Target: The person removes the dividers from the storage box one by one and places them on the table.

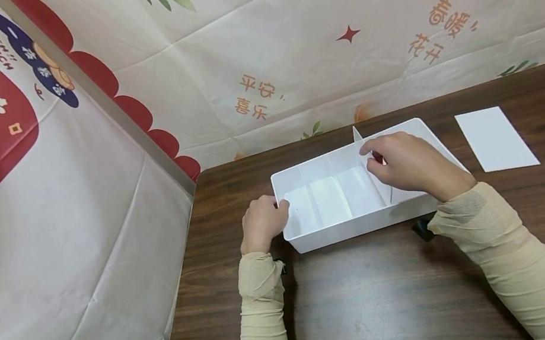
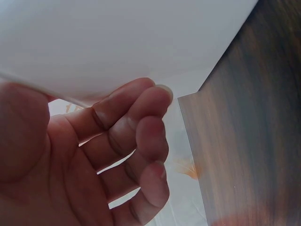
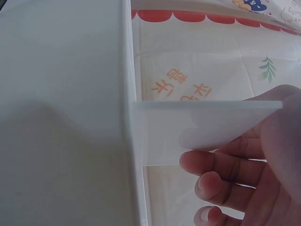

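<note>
A long white box (image 1: 353,229) with upright dividers across it lies on the table. At its left end my left hand (image 1: 263,220) grips the end wall, thumb inside the rim and fingers outside; the left wrist view shows these fingers curled against the wall (image 2: 113,42). Over the right half of the box, my right hand (image 1: 406,161) pinches a thin white divider (image 3: 162,134). One corner of this divider rises above the box's back rim, and it stands aslant between the long walls. Part of the divider is hidden behind the hand.
To the right of the box a flat white rectangular panel (image 1: 497,138) lies on the dark wooden table (image 1: 360,305). A printed cloth (image 1: 307,56) hangs behind the table, and another cloth (image 1: 73,239) hangs along the left side.
</note>
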Demonstrator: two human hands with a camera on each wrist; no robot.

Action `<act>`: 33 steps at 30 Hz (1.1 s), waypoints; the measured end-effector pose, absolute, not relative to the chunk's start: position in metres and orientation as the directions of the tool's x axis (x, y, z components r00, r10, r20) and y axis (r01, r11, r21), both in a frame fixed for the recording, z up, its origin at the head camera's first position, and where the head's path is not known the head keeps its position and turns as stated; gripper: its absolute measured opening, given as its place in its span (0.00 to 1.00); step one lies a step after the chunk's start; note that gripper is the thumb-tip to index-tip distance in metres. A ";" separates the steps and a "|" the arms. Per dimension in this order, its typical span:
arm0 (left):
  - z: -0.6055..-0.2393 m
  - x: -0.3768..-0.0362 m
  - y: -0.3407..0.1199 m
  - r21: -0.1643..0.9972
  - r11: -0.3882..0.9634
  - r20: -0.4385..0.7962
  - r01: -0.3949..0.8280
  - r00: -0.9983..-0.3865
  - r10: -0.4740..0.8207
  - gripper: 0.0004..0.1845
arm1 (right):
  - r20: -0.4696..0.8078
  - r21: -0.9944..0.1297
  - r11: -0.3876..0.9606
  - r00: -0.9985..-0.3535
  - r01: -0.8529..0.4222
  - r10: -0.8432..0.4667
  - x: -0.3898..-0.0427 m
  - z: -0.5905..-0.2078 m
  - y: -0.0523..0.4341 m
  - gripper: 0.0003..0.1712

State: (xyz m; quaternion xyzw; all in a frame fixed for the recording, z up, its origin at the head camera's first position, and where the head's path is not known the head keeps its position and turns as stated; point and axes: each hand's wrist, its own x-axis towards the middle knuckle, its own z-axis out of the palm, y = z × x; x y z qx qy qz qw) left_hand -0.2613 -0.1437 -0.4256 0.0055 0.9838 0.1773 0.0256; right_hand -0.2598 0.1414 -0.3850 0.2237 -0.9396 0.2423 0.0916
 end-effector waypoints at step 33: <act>-0.427 -0.262 -0.144 0.354 0.935 -0.054 -0.002 -0.998 0.019 0.23 | 0.337 -0.405 0.766 -0.860 -0.500 -0.383 -0.258 -0.384 0.145 0.16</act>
